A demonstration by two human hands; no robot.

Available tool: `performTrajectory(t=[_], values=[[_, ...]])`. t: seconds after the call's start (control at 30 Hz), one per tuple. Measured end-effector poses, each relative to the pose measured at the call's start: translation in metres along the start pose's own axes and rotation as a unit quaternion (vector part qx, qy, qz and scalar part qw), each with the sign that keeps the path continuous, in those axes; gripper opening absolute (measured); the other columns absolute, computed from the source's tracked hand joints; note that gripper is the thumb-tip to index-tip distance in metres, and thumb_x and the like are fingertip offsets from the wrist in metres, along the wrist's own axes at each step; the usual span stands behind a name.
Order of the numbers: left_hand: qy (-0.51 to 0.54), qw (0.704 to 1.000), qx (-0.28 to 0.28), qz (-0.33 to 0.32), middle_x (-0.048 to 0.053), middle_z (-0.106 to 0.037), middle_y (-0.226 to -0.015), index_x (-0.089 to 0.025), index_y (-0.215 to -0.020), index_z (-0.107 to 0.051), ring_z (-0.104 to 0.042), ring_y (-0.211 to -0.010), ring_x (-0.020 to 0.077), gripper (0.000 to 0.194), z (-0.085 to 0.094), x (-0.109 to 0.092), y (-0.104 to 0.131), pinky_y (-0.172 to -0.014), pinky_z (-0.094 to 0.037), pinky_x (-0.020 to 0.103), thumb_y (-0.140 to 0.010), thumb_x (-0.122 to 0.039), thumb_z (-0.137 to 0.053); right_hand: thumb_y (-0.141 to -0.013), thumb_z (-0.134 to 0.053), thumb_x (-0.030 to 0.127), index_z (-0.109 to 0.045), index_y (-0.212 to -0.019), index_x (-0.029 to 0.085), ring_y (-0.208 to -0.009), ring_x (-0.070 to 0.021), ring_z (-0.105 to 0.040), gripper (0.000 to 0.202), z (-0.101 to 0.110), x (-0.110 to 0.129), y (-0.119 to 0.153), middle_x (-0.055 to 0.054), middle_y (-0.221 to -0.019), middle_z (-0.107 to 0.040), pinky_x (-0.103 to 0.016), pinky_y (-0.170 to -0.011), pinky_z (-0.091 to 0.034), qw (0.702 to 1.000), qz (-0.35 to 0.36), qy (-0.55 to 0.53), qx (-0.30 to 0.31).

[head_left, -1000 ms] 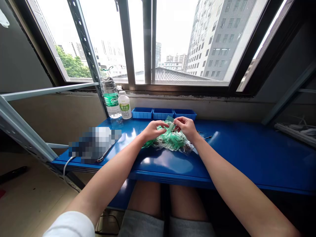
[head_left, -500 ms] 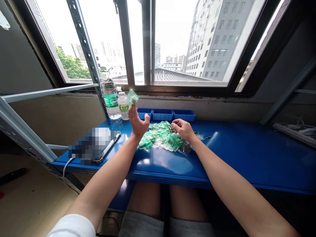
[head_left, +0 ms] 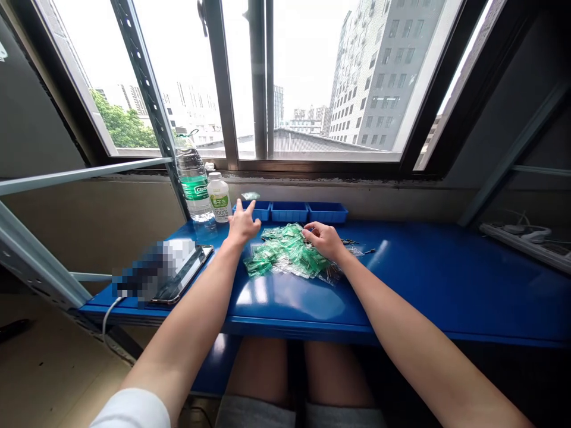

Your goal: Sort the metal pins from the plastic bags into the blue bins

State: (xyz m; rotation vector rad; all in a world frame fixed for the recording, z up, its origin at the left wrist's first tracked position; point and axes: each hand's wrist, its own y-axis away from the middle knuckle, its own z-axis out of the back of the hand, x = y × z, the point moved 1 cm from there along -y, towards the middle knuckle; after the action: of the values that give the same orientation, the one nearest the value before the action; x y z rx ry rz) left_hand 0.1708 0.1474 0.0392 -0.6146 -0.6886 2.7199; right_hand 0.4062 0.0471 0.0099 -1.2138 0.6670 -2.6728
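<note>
Blue table point(head_left: 428, 279), left grip point(head_left: 242, 226) spread, near packet point(head_left: 250, 195)

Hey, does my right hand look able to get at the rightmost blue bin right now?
Likely yes. The right hand is on the near side of the rightmost blue bin, and nothing visible seems to stand between them.

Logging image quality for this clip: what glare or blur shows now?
Head view: the sky is washed out white; head view: glare spots mark the blue tabletop; head view: the pale packet beyond the left hand looks soft; head view: a pixelated patch hides things at left.
</note>
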Motion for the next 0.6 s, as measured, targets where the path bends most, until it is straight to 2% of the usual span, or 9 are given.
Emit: performTrajectory(t=[0.07,0.23,0.6], values=[[-0.023,0.999,0.04,0.002,0.019,-0.023,-0.155,-0.021,-0.145,-0.038,-0.035,-0.135,0.0382,0.067,-0.006,0.003,0.001,-0.104,-0.033,0.057,-0.08,-0.031,-0.051,-0.083,-0.053,0.049,-0.067,-0.093,0.018,-0.056,-0.0156,-0.057,0.035,0.001,0.0,0.0,-0.003,-0.068,-0.068,-0.027,-0.056,-0.041,1.0,0.0,0.003,-0.005],[-0.035,0.999,0.021,-0.014,0.019,-0.025,-0.154,-0.017,-0.145,-0.038,-0.032,-0.138,0.0355,0.065,-0.003,0.005,0.01,-0.106,-0.033,0.054,-0.082,-0.032,-0.048,-0.083,-0.053,0.049,-0.068,-0.087,0.018,-0.053,-0.0147,-0.052,0.034,0.002,-0.002,0.0,-0.002,-0.061,-0.063,-0.026,-0.052,-0.037,1.0,0.013,0.017,-0.016],[-0.027,0.998,0.056,0.005,0.019,-0.022,-0.155,-0.016,-0.145,-0.035,-0.028,-0.14,0.0352,0.069,-0.008,0.007,0.009,-0.107,-0.031,0.054,-0.081,-0.036,-0.05,-0.08,-0.056,0.042,-0.069,-0.083,0.019,-0.058,-0.0162,-0.056,0.027,0.003,0.0,0.0,-0.003,-0.064,-0.065,-0.027,-0.055,-0.039,0.999,0.009,0.038,-0.028]])
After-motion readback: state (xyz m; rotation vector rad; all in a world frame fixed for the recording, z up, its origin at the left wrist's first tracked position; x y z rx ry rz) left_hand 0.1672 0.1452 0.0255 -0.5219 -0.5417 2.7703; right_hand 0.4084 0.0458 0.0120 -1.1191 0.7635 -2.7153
